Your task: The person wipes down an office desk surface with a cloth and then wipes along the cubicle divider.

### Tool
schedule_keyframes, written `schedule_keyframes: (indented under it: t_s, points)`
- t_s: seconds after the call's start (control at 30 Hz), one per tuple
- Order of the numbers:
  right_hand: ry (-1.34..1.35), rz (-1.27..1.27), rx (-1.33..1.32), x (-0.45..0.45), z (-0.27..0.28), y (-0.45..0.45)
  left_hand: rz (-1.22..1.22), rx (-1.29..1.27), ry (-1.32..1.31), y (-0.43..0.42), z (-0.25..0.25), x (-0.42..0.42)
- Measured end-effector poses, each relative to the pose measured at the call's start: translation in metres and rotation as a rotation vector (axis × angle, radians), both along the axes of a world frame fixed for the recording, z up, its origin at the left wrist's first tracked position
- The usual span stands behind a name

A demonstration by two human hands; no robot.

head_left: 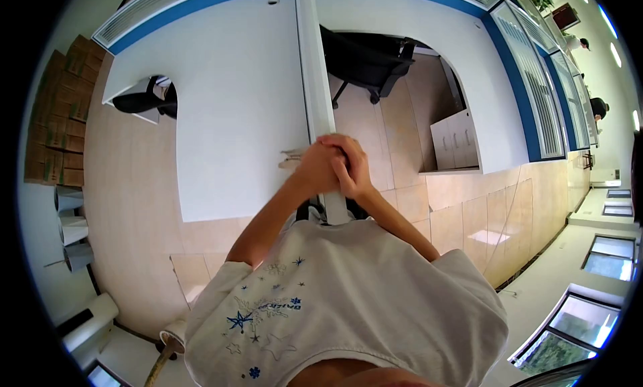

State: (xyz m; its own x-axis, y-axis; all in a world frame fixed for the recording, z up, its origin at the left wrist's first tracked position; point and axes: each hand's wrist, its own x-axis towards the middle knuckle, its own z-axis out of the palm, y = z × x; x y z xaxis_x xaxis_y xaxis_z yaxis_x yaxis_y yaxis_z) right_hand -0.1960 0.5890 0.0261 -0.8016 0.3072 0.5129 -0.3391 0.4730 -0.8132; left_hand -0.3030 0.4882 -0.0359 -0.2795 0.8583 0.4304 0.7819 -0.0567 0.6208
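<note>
Over the near end of the white partition (337,211), my two hands are clasped together. The fingers of my right hand (355,161) wrap over my left hand (316,171), with the thumb lying across it. My left hand is closed beneath, most of its fingers covered. Whether anything is held between the palms is hidden. Just left of my left hand, several slim pale pieces (289,159) lie at the edge of the white desk (234,139); their kind is too small to tell.
A black office chair (372,62) stands by the right-hand desk (499,106), near a white drawer cabinet (455,140). Cardboard boxes (63,112) are stacked at the far left. Blue-edged partitions (526,79) run along the right, with people (599,108) beyond. A wooden-handled object (167,350) stands at lower left.
</note>
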Motion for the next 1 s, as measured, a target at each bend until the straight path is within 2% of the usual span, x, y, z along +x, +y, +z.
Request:
schedule_keyframes:
  t_s: [0.1, 0.2, 0.3, 0.37, 0.4, 0.43, 0.5, 0.57, 0.63, 0.8, 0.87, 1.0]
  points:
    - [-0.016, -0.005, -0.008, 0.050, -0.001, -0.024, -0.066, -0.001, -0.081, -0.026, 0.005, 0.056]
    - [-0.025, 0.019, 0.045, 0.081, 0.002, -0.041, -0.169, -0.083, -0.121, -0.045, 0.055, 0.090]
    - [-0.045, 0.051, 0.106, 0.096, 0.001, -0.045, -0.321, 0.095, -0.652, -0.043, 0.009, 0.115]
    - [-0.036, 0.080, 0.186, 0.094, 0.002, -0.044, -0.333, -0.055, -0.698, -0.050, -0.045, 0.140]
    - [-0.018, 0.095, 0.185, 0.093, -0.001, -0.042, -0.341, -0.132, -0.720, -0.054, -0.046, 0.144]
    - [0.005, 0.101, 0.198, 0.093, -0.003, -0.040, -0.252, -0.119, -0.466, -0.062, -0.047, 0.145]
    - [0.051, 0.117, 0.217, 0.094, -0.009, -0.037, -0.077, -0.093, 0.044, -0.066, 0.007, 0.122]
    - [0.110, 0.096, 0.280, 0.095, -0.011, -0.032, -0.049, 0.057, 0.021, -0.055, 0.036, 0.105]
    - [0.187, 0.064, 0.382, 0.100, -0.016, -0.028, -0.047, 0.106, 0.008, -0.049, 0.045, 0.098]
    - [0.167, 0.050, 0.312, 0.100, -0.015, -0.024, -0.076, 0.044, -0.015, -0.045, 0.047, 0.092]
    - [0.084, 0.040, 0.305, 0.091, -0.009, -0.030, -0.115, 0.089, -0.038, -0.046, 0.038, 0.087]
    - [0.125, 0.010, 0.211, 0.074, -0.014, -0.034, -0.119, 0.152, -0.098, -0.042, 0.037, 0.085]
